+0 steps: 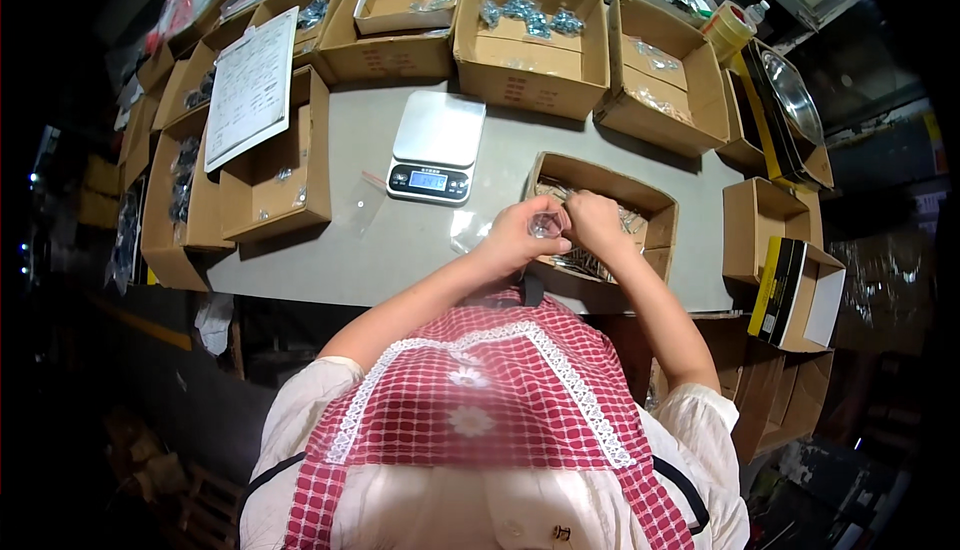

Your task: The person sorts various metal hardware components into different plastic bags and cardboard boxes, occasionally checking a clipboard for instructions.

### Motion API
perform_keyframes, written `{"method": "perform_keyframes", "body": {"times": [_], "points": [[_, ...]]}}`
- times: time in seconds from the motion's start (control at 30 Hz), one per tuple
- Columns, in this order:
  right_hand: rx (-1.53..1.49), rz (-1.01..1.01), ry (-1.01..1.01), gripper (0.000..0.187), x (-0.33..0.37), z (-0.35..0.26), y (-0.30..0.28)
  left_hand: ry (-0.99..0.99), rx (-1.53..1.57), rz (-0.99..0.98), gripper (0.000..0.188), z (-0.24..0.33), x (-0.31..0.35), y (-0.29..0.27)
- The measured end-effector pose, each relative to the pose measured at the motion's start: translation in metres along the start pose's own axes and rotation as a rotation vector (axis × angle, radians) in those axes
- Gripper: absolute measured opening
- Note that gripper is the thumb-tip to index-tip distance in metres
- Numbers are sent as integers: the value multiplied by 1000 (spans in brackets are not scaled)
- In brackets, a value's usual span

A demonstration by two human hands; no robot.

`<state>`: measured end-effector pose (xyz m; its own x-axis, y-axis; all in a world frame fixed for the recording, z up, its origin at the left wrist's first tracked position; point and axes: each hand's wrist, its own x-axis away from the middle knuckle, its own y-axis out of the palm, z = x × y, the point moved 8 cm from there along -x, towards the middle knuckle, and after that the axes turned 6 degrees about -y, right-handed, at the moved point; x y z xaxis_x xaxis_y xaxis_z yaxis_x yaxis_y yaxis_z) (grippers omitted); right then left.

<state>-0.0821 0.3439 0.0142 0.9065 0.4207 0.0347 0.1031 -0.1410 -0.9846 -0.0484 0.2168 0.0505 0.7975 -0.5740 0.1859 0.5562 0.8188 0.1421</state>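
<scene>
My left hand (515, 237) is curled around a small clear plastic bag (546, 225). Fingers closed, my right hand (595, 218) meets it at the bag's edge; what those fingers pinch is hidden. Both hands are above the left part of a cardboard box (655, 205) holding thin metal pieces (590, 262) that look like screws or nails. Left of my left hand, another clear plastic bag (466, 231) lies on the table. A white digital scale (437, 130) with a lit display stands farther back, its plate bare.
Open cardboard boxes ring the grey table (300, 275); one box (530, 80) at the back holds bagged metal parts (525, 12). A paper sheet (252, 90) rests across boxes at left. A clear bag with a red strip (368, 205) lies beside the scale. Tape rolls (728, 28) stand at back right.
</scene>
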Motion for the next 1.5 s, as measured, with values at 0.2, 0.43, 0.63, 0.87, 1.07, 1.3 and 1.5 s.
{"method": "perform_keyframes", "body": {"times": [0.2, 0.43, 0.63, 0.87, 1.07, 1.3, 1.5], "points": [[-97, 102, 120, 24, -1, 8, -18, -10, -2, 9, 26, 2, 2, -1], [-1318, 310, 255, 6, 20, 23, -65, 33, -24, 12, 26, 7, 3, 1], [-968, 324, -168, 11, 28, -49, -121, 69, -125, 73, 29, 17, 7, -1], [-905, 189, 290, 20, 20, 32, -59, 15, -55, 20, 27, 1, 1, 0], [-70, -89, 293, 29, 11, 25, -27, 45, -67, 43, 24, 10, 4, -2], [197, -41, 40, 17, 3, 3, 13, 38, -67, 35, 23, 13, 5, -2], [-487, 326, 203, 19, 16, 28, -64, 39, -52, 38, 25, 7, 4, -2]]}}
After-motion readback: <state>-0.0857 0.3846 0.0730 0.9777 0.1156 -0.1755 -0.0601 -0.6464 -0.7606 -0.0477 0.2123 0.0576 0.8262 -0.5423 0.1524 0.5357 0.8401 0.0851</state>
